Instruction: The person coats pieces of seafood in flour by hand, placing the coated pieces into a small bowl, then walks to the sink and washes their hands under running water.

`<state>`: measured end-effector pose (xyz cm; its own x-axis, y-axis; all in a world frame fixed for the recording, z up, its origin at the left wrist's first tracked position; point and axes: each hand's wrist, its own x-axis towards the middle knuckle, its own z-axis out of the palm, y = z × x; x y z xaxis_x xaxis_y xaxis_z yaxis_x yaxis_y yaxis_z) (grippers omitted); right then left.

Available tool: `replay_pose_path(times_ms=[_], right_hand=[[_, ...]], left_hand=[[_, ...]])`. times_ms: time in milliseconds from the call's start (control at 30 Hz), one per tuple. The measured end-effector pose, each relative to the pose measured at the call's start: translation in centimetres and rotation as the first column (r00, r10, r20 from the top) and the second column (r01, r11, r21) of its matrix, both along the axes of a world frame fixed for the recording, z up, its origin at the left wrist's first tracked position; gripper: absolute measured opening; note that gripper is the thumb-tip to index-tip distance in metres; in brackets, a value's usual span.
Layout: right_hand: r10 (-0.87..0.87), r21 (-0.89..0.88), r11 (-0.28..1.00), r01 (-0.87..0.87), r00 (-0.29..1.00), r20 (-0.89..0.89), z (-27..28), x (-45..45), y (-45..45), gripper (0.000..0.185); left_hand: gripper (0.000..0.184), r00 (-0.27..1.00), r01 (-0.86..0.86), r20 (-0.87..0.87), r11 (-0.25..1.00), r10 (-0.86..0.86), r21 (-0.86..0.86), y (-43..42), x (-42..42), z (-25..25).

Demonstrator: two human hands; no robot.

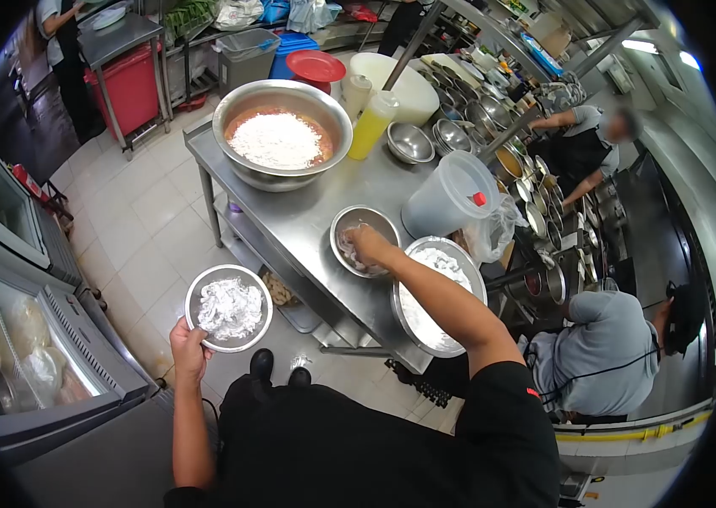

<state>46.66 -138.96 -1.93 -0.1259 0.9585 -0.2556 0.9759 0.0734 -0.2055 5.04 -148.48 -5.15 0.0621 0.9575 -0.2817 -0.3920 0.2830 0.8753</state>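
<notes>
My left hand [191,347] grips the rim of a metal bowl [266,328], thumb on the near edge, away from the table. White, flour-coated pieces [229,308] fill that bowl. My right hand [368,247] reaches down into a small metal bowl [389,222] on the steel table, its fingers curled among pale, wet-looking pieces [346,245]. What the fingertips hold is hidden. Under my right forearm sits a wide metal bowl [477,284] of white powder [441,261].
On the steel table [290,212] stand a large bowl [226,151] of reddish mix topped with white powder, a yellow squeeze bottle [372,127] and a translucent bucket [436,207]. An open cold drawer [36,356] lies left. Co-workers [608,351] stand right, near many pans.
</notes>
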Motion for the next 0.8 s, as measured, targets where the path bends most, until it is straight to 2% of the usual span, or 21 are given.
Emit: replay_pose_path(times_ms=[67, 167, 267, 400, 500, 567, 800], right_hand=[[0.032, -0.083, 0.996, -0.03, 0.999, 0.03, 0.3, 0.2, 0.3, 0.022], [-0.021, -0.056, 0.998, 0.027, 0.994, 0.11, -0.6, -0.3, 0.7, 0.024], [-0.023, -0.094, 0.995, 0.033, 0.994, 0.107, -1.2, -0.2, 1.0, 0.023], [-0.08, -0.047, 0.995, 0.087, 0.988, 0.133, -1.4, 0.3, 1.2, 0.022], [-0.024, 0.051, 0.999, 0.019, 0.994, 0.102, -0.2, 1.0, 1.5, 0.021], [-0.077, 0.055, 0.995, 0.079, 0.996, -0.051, 2.0, 1.1, 1.3, 0.019], [-0.186, 0.062, 0.979, 0.193, 0.976, -0.115, 5.5, 2.0, 0.9, 0.02]], left_hand=[[0.018, 1.0, -0.005, 0.003, 1.0, 0.005, 0.002, -0.2, -0.1, 0.0], [0.018, 0.999, 0.002, 0.04, 1.0, -0.002, 0.003, -0.4, -0.7, -0.3], [0.018, 1.0, -0.01, 0.026, 1.0, 0.01, 0.009, -0.6, -0.9, -0.2], [0.016, 0.999, -0.032, 0.027, 0.999, 0.032, 0.005, -0.9, -0.6, 0.4], [0.015, 0.999, -0.019, 0.037, 1.0, 0.019, 0.01, -1.1, -0.8, 0.1], [0.015, 0.999, 0.0, 0.042, 1.0, -0.001, 0.016, -1.2, -1.0, -0.2], [0.017, 0.999, 0.019, 0.034, 1.0, -0.02, 0.014, -1.5, -0.6, 0.3]])
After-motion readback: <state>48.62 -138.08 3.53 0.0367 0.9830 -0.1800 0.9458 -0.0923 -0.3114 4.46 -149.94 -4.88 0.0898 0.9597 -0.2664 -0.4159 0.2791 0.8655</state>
